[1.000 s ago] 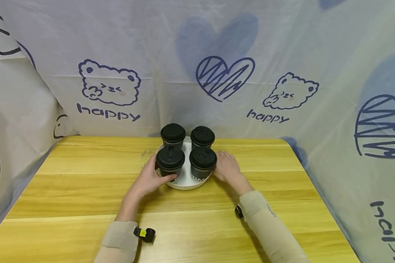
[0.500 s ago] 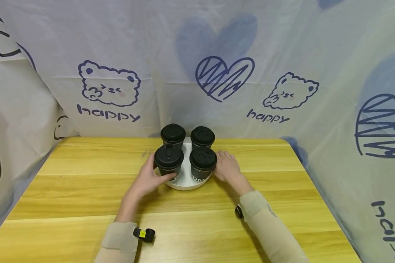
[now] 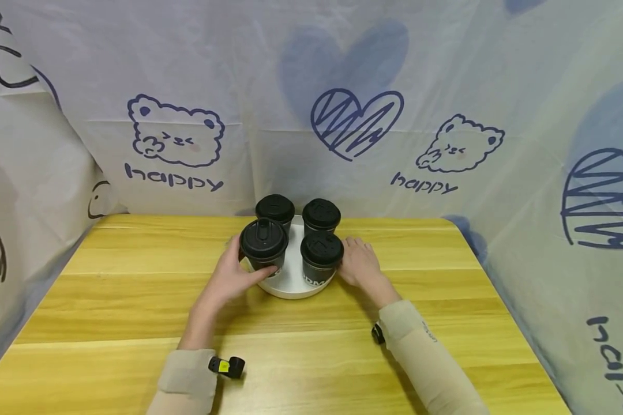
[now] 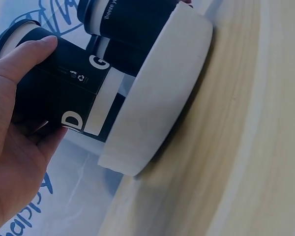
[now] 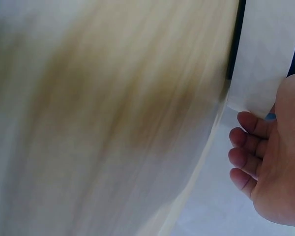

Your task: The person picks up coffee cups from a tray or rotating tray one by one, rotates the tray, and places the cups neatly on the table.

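My left hand (image 3: 229, 280) grips a dark paper coffee cup (image 3: 263, 241) with a black lid, thumb on its near side. In the left wrist view this cup (image 4: 54, 81) is tilted, its white-banded base over the rim of the round white tray (image 4: 162, 93). Another lidded cup (image 3: 321, 253) stands at the tray's front right, and two more, a back left cup (image 3: 275, 208) and a back right cup (image 3: 321, 214), stand behind. My right hand (image 3: 360, 266) holds the tray's right rim, thumb at the rim edge and fingers (image 5: 246, 157) curled outside.
The tray stands near the back edge of a wooden table (image 3: 311, 369). Right behind it hangs a white cloth (image 3: 270, 155) printed with bears and hearts, which also drapes both sides. Small black wrist cameras sit at both sleeves.
The left hand has lifted the front left cup and shifted it slightly left and back, tilting it. My right hand has stayed at the tray's rim, and the other cups have not moved.
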Demonstrator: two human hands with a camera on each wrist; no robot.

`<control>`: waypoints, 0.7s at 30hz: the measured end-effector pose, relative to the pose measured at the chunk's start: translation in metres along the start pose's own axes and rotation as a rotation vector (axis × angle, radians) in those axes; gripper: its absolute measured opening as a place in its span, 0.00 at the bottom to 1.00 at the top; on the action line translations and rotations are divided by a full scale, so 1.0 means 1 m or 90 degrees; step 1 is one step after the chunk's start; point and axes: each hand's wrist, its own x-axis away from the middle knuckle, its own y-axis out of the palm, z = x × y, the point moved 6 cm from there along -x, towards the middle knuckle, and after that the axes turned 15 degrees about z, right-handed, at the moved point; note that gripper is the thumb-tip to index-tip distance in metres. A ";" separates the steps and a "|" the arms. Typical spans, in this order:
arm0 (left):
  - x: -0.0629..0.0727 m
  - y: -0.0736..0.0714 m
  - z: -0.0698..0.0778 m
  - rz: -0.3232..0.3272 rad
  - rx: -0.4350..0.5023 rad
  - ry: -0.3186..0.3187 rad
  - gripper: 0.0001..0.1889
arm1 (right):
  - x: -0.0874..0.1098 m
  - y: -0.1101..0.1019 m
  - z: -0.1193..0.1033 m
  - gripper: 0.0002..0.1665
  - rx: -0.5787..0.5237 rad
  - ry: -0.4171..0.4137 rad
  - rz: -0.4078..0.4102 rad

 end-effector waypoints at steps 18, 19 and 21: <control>-0.001 -0.035 -0.001 0.068 -0.025 -0.028 0.49 | 0.000 0.000 0.000 0.28 -0.009 0.001 0.005; -0.001 -0.037 -0.002 0.072 -0.024 -0.030 0.49 | 0.000 0.000 0.001 0.28 -0.011 0.001 0.004; -0.001 -0.042 -0.003 0.081 -0.026 -0.031 0.48 | 0.000 0.000 0.001 0.28 -0.013 0.003 0.002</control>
